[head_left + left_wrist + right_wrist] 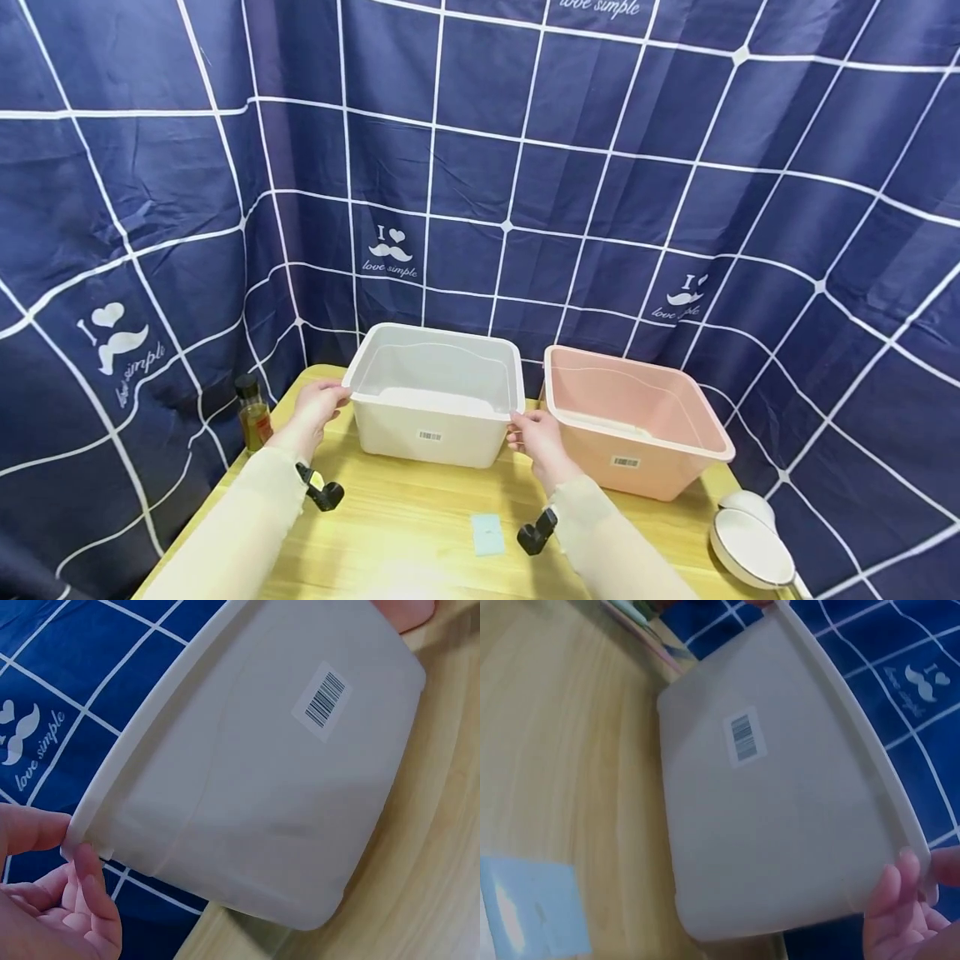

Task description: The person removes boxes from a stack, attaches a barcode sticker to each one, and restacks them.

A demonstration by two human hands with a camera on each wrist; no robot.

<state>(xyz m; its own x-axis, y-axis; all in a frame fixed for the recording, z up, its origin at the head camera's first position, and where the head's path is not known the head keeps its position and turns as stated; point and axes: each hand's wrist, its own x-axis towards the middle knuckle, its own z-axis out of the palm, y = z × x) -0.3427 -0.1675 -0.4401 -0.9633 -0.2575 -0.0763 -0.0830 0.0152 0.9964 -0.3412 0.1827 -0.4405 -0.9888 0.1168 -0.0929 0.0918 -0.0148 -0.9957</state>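
Observation:
A white plastic storage bin (431,429) with a barcode label on its front stands on the wooden table. My left hand (318,408) pinches its rim at the near left corner. In the left wrist view, the left thumb and index finger (34,829) sit on either side of that rim. The near right corner is pinched by my right hand (538,437), and the right wrist view shows those fingertips (907,866) at the lip. Inside, the bin's visible floor is bare. Just right of it stands a pink bin (652,467) of similar shape.
A pale blue square (488,534) lies on the table (405,517) in front of the white bin. White round cookware (752,546) is at the right edge. At the left edge stands a dark-capped bottle (255,417). A blue checked curtain (480,167) hangs behind.

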